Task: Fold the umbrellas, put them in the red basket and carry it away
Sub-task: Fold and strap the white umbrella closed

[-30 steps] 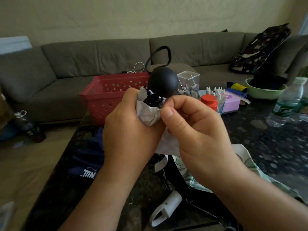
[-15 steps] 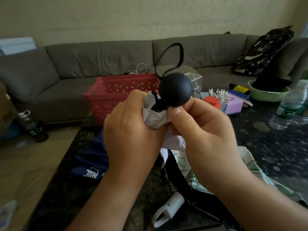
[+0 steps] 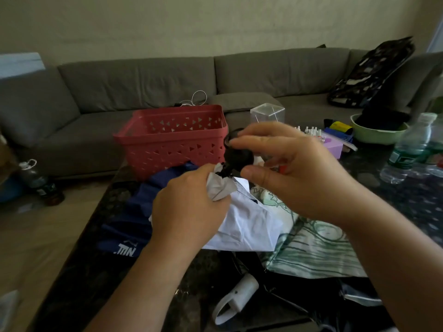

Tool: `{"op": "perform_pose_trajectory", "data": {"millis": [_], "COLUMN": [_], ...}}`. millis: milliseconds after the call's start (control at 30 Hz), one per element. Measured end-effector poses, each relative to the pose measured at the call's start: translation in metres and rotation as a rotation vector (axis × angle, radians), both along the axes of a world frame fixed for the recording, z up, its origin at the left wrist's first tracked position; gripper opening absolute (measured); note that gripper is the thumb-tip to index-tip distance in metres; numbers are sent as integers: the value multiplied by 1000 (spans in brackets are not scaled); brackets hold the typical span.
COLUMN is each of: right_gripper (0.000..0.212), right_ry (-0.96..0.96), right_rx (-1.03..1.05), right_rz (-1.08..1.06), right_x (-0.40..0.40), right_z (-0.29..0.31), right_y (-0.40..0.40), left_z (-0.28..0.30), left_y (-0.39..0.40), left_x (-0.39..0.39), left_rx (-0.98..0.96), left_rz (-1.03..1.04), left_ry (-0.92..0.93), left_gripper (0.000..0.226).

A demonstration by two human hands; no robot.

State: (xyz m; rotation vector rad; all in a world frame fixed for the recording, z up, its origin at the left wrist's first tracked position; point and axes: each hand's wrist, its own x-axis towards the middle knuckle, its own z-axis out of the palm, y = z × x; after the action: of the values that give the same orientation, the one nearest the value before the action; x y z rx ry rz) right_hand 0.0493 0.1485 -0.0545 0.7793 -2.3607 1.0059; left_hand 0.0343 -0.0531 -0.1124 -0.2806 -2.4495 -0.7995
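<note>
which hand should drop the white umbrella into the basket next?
Left, probably. The left hand already grips the bunched white fabric umbrella and lies nearer the red plastic basket. The right hand only has fingertips around the round black handle, farther from the basket.

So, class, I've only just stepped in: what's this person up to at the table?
A person is folding up a white umbrella over a dark table. The left hand grips the bunched fabric just below the round black handle, while the right hand holds that handle between fingers and thumb. The red basket stands just beyond, with nothing visible inside. A navy umbrella and a green-patterned one lie on the table, not yet packed.
</note>
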Motion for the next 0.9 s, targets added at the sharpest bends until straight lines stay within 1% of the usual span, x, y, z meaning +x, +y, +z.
{"op": "perform_pose_trajectory", "data": {"millis": [67,133,167,267,300,400,467,533,600,700,800,833,900], "right_gripper": [47,49,50,53,53,54,54,54,54,53,53,53,53], "right_ry": [-13,-35,-40,-60,-68,-65,-36,-24,-20,-33,17,30,55], "right_rx": [41,1,-25,-52,-54,-48,-16,4,-21,-79,-88,-99,-102], "right_rz": [1,-18,-36,-81,-84,-89,-91,-50,-14,-5,-15,-21,-27], "right_x": [-2,-4,-5,-7,-7,-7,-6,-5,-4,-4,-3,-3,-3], "right_z": [-5,-8,-9,-15,-17,-20,-21,-24,-27,-28,-29,-29,-31], "right_y": [-1,-1,-1,-3,-4,-6,-9,-14,-17,-16,-18,-19,-19], "left_z": [-1,-2,-1,-2,-2,-6,-7,-7,-5,-5,-5,-5,-5], "left_y": [2,3,2,1,0,-1,0,1,1,0,-3,-4,-4], "left_x": [1,2,2,-1,-1,-2,-2,-1,-1,-2,-5,-6,-6], "left_rx": [-3,-20,-35,-108,-128,-121,-101,-80,-79,-95,-93,-91,-102], "left_rz": [-3,-14,-20,-36,-39,-54,-66,-91,-103,-116,-69,-57,-42], "left_ry": [16,46,60,73,74,84,96,129,148,183,220,206,185], "left_gripper": [31,21,22,43,47,51,47,32,27,33,48,47,38]}}
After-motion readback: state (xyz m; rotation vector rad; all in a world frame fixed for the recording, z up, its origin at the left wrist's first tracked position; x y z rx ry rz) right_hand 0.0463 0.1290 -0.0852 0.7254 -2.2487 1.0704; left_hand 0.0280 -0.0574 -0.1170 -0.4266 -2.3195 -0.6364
